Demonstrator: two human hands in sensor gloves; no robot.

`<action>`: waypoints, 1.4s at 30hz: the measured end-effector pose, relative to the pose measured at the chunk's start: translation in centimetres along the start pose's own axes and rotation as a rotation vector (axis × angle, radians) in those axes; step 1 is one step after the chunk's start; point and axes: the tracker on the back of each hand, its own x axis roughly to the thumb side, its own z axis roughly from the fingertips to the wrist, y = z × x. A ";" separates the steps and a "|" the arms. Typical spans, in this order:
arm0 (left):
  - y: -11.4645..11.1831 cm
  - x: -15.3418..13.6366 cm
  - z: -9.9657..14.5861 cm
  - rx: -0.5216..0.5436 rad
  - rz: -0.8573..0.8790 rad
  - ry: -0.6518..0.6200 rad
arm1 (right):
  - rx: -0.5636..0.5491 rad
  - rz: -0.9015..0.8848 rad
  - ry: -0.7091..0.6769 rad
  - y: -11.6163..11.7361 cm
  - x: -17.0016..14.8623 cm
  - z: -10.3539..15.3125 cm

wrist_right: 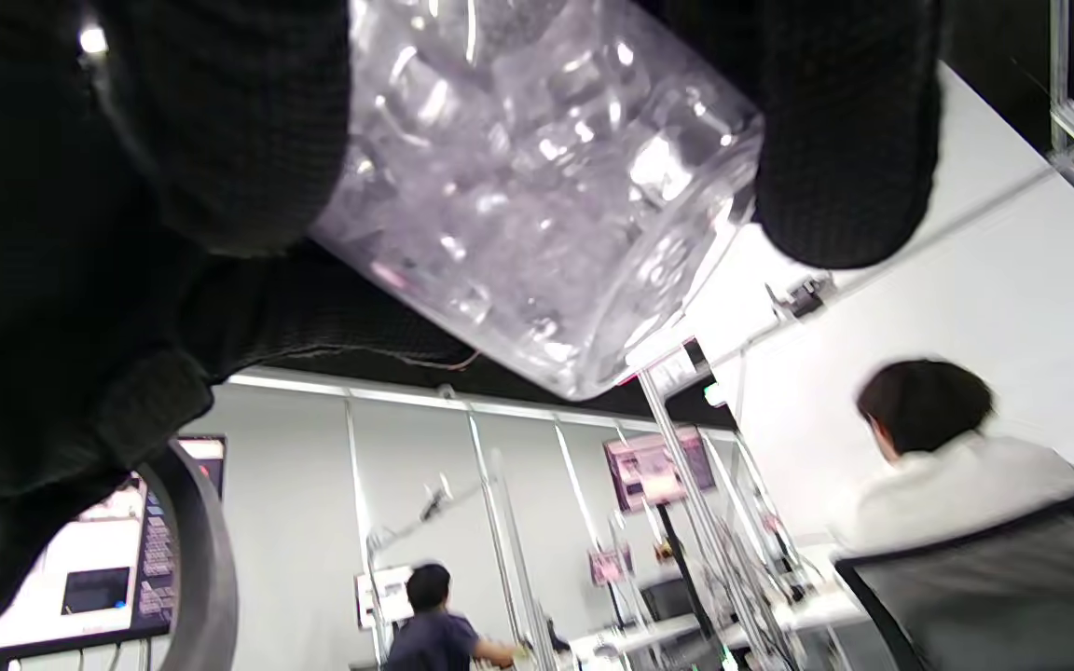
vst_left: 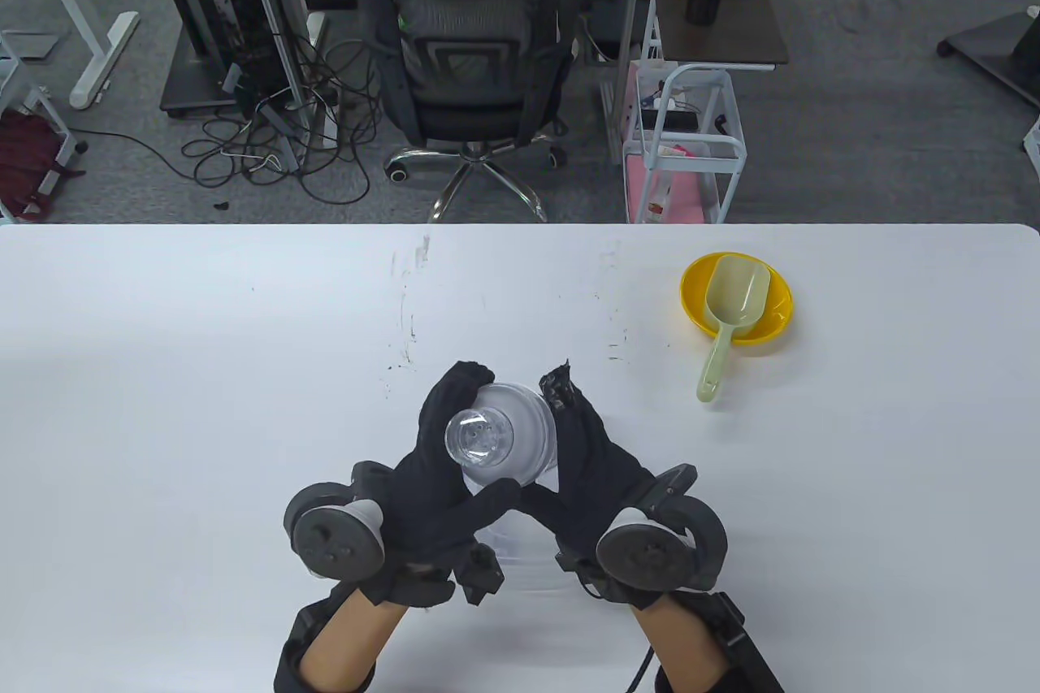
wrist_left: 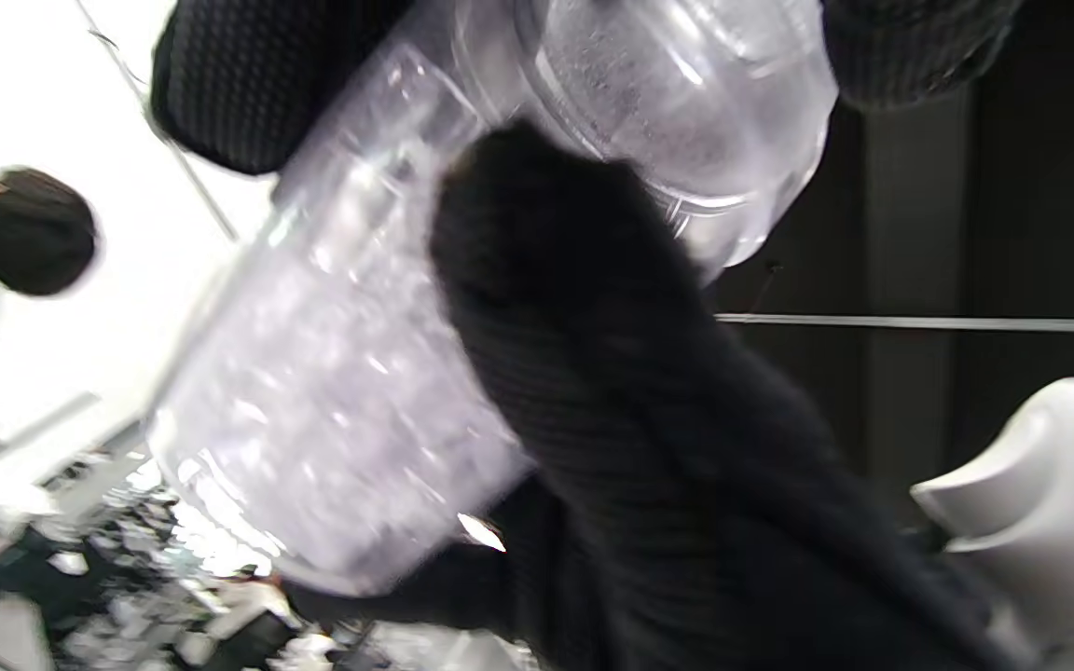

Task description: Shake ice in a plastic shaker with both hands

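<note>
A clear plastic shaker point(vst_left: 504, 441) with its domed lid on is held above the table, its top facing the table view camera. My left hand point(vst_left: 443, 465) grips its left side, fingers curled over the far rim and thumb across the front. My right hand point(vst_left: 585, 457) grips the right side, fingers wrapped round the wall. In the left wrist view the shaker point(wrist_left: 360, 354) lies tilted with ice cubes in its body, my thumb point(wrist_left: 574, 308) across it. In the right wrist view the shaker point(wrist_right: 537, 186) shows several ice cubes against its base.
A yellow bowl point(vst_left: 776, 319) holding a pale green scoop point(vst_left: 727, 319) stands at the right on the white table point(vst_left: 203, 360). Beyond the far edge are an office chair point(vst_left: 463, 75) and a white cart point(vst_left: 691, 140). A seated person point(wrist_right: 947, 466) shows in the right wrist view.
</note>
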 end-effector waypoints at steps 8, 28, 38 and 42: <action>0.3 -0.9 0.1 -0.124 0.247 0.222 | 0.166 -0.237 0.096 0.3 -0.3 -0.4; 0.6 -0.6 -0.1 -0.072 0.255 0.067 | -0.027 -0.063 -0.034 -0.7 0.7 0.1; 3.2 -6.6 0.1 0.035 0.213 0.275 | 0.143 -0.044 0.090 -1.9 -3.2 2.5; 4.6 -10.8 -0.2 0.050 0.046 0.375 | 0.168 0.078 0.182 -3.1 -6.3 5.3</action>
